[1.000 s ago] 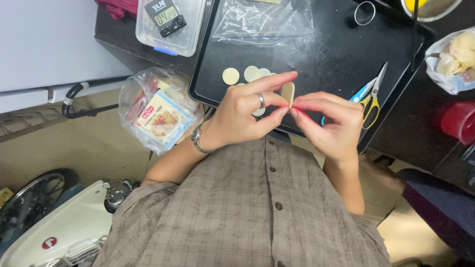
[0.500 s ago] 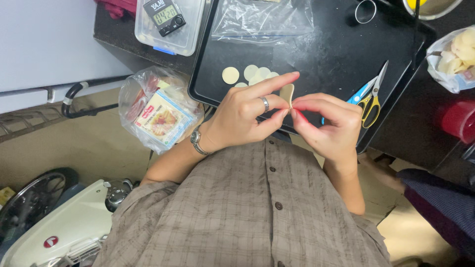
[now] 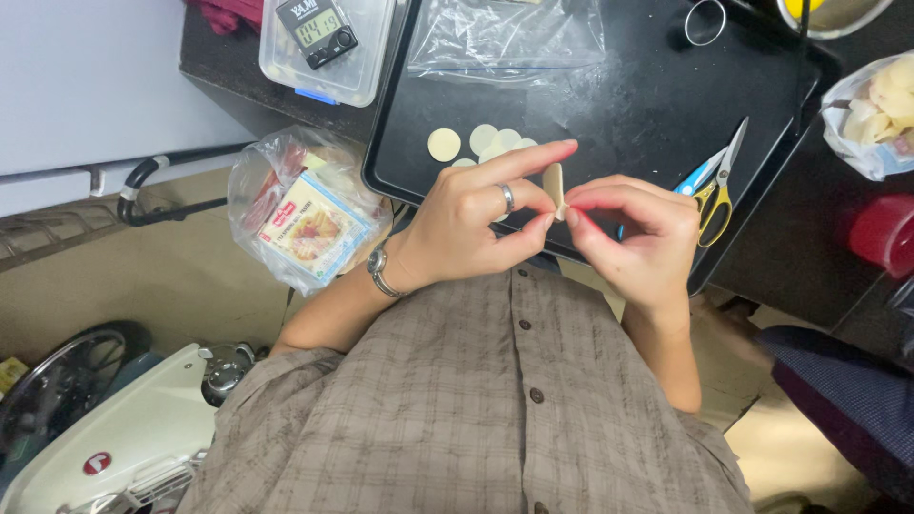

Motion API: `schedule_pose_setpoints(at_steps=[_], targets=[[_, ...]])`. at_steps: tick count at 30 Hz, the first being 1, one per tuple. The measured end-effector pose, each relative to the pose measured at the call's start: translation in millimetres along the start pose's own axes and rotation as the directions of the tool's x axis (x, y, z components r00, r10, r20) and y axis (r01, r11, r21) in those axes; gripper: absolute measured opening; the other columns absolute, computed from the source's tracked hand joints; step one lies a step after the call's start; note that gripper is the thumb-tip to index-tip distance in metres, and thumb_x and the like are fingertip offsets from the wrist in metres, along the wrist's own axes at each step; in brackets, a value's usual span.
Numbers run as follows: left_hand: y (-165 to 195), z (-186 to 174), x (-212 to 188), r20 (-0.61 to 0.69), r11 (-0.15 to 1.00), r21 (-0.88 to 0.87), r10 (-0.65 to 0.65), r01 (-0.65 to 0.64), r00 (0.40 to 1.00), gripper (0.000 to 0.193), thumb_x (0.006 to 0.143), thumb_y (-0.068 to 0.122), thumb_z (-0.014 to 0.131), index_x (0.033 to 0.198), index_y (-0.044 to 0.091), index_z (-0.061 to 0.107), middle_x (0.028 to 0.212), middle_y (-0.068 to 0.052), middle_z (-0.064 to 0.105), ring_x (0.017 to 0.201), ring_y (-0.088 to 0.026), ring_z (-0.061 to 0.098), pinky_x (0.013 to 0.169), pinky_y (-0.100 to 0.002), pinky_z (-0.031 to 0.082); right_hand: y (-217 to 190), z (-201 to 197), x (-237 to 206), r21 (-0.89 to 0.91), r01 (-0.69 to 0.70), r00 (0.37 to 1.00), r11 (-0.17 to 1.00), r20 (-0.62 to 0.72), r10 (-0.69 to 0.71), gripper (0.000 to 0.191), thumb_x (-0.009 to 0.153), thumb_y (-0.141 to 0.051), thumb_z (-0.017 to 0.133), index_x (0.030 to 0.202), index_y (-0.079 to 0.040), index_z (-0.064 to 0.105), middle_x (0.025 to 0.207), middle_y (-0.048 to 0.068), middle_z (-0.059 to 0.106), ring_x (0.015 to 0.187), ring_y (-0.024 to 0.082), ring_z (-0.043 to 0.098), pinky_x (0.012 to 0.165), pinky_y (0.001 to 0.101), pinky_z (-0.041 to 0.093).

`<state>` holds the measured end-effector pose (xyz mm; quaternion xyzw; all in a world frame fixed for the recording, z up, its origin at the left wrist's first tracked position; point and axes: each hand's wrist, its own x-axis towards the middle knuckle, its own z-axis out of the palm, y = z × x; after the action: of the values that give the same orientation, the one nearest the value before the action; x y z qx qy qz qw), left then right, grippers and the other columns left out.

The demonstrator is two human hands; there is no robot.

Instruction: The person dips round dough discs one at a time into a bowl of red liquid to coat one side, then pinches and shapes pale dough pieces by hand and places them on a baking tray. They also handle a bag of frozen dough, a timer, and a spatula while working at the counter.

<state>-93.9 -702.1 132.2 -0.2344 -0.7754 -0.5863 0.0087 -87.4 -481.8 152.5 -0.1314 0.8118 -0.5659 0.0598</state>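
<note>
Both hands meet over the near edge of a black tray (image 3: 657,105). My left hand (image 3: 471,214), with a ring and a wristwatch, and my right hand (image 3: 643,233) pinch one small pale folded dough round (image 3: 553,186) between their fingertips, held on edge. Several flat pale dough rounds (image 3: 476,145) lie on the tray just beyond my left hand. Blue-and-yellow scissors (image 3: 716,181) lie on the tray to the right of my right hand.
A clear plastic bag (image 3: 509,38) and a metal ring cutter (image 3: 705,21) lie at the tray's far side. A digital timer (image 3: 317,29) sits on a clear box. A bag holding a food packet (image 3: 305,214) hangs at left; a bag of pale pieces (image 3: 881,109) sits at right.
The hands have stayed together on the folded dough round; the fingers shifted slightly along its edge. Nothing else moved.
</note>
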Motion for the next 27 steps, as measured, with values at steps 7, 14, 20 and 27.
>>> schedule_pose_setpoints(at_steps=[7, 14, 20, 27], targets=[[-3.0, 2.5, 1.0, -0.073, 0.996, -0.090, -0.013, 0.007, 0.997, 0.013, 0.088, 0.011, 0.081, 0.094, 0.004, 0.072, 0.138, -0.015, 0.064, 0.108, -0.025, 0.075, 0.095, -0.033, 0.061, 5.1, -3.6, -0.3, 0.053, 0.042, 0.999, 0.998, -0.020, -0.041, 0.009, 0.090, 0.008, 0.074, 0.098, 0.007, 0.069, 0.099, 0.014, 0.072, 0.084, 0.014, 0.069, 0.072, 0.0213, 0.053], [-32.9, 11.9, -9.2, -0.015, 0.814, -0.565, -0.175, 0.136, 0.984, 0.009, 0.100, 0.009, 0.069, 0.098, 0.003, 0.063, 0.133, -0.017, 0.067, 0.116, -0.020, 0.070, 0.102, -0.032, 0.058, 30.7, -7.2, -8.2, 0.244, -0.052, 0.994, 0.968, -0.080, 0.074, 0.008, 0.097, 0.007, 0.072, 0.104, 0.006, 0.068, 0.105, 0.014, 0.071, 0.090, 0.013, 0.067, 0.079, 0.0218, 0.052], [-92.1, 8.9, -24.3, -0.053, 0.484, -0.857, -0.423, 0.176, 0.905, 0.010, 0.100, 0.001, 0.066, 0.096, 0.001, 0.057, 0.111, -0.016, 0.071, 0.098, -0.018, 0.070, 0.085, -0.033, 0.061, 84.9, -27.0, -7.8, 0.456, -0.039, 0.977, 0.889, -0.168, 0.129, 0.006, 0.101, -0.001, 0.069, 0.102, 0.005, 0.065, 0.113, 0.017, 0.072, 0.091, 0.014, 0.065, 0.086, 0.0244, 0.053], [-160.6, 5.1, -52.0, 0.023, 0.436, -0.772, -0.708, 0.463, 0.706, 0.020, 0.097, 0.007, 0.060, 0.116, 0.002, 0.062, 0.103, -0.009, 0.073, 0.091, -0.013, 0.073, 0.077, -0.026, 0.062, 162.2, 2.4, -9.7, 0.905, -0.294, 0.907, 0.308, 0.163, 0.387, 0.012, 0.091, -0.013, 0.062, 0.097, -0.003, 0.063, 0.103, 0.019, 0.072, 0.095, 0.031, 0.075, 0.083, 0.0441, 0.063]])
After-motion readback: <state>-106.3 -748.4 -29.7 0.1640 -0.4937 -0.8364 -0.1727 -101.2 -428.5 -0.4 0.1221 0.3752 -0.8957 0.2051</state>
